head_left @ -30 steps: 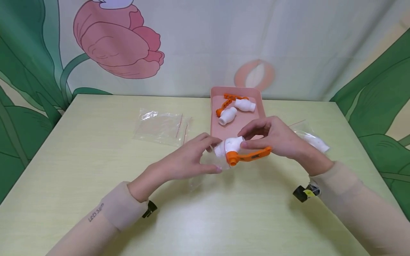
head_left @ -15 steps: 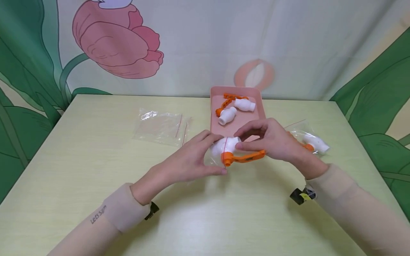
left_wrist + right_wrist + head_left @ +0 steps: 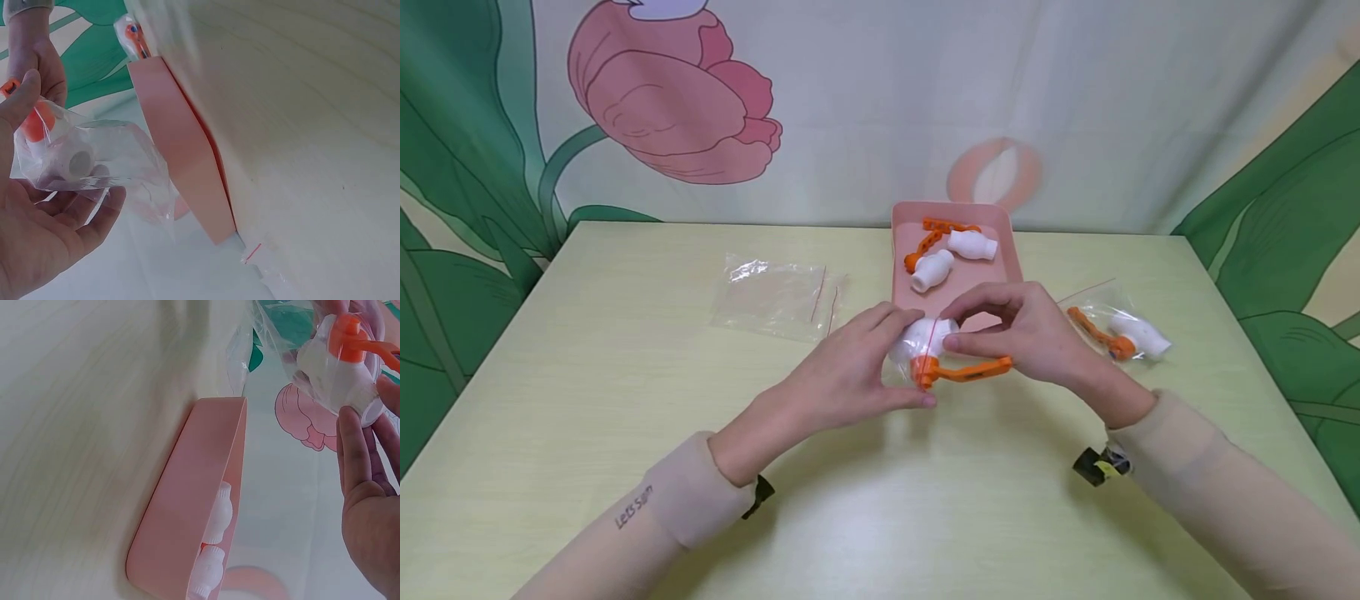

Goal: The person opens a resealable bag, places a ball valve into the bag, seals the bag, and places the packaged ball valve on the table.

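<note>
One white valve (image 3: pixel 934 332) sits partly inside a clear bag (image 3: pixel 122 144) near the pink tray (image 3: pixel 985 273), left hand (image 3: pixel 842 375) cupping the bag, right hand (image 3: pixel 1026 333) pinching valve's end; jutting orange handle (image 3: pixel 973 369) could snag and tear plastic.

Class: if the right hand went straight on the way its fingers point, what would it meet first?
The white tap, which the right hand pinches at one end; beyond it, probably the left hand holding the clear bag, though depth is unclear.
</note>
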Demonstrator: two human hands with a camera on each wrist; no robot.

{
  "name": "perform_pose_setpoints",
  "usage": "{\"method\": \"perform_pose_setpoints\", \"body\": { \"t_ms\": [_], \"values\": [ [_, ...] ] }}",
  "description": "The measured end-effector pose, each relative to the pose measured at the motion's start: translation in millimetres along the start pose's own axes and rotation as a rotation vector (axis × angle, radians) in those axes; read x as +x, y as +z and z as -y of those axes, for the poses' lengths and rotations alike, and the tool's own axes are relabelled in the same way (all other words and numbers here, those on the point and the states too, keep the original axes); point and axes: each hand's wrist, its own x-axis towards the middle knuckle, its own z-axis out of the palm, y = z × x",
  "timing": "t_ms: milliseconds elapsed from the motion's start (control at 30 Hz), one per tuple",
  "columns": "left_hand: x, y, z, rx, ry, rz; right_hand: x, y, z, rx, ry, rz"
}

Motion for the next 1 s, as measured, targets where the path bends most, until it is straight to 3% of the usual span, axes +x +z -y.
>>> {"method": "perform_pose_setpoints", "body": {
  "t_ms": [167, 433, 633, 867, 1000],
  "values": [
    [0.5, 0.1, -0.4, 0.035, 0.027, -0.011, -1.1, -0.4, 1.2, 0.001, 0.000, -0.005],
    [1.7, -3.2, 4.6, 0.013, 0.151, -0.028, -3.9, -6.0, 0.9, 0.008, 0.015, -0.012],
    [2.0, -2.8, 5.3, -0.037, 0.143, -0.022, -4.3, -3.4, -0.9, 0.015, 0.016, -0.003],
    [1.8, -3.4, 4.7, -0.003, 0.162, -0.068, -3.3, 0.7, 0.0, 0.006, -0.008, -0.033],
    [1.9, -3.7, 4.1, -0.034, 0.159, -0.054, -2.9, 1.4, 0.6, -0.001, 0.011, -0.031]
  ]
}}
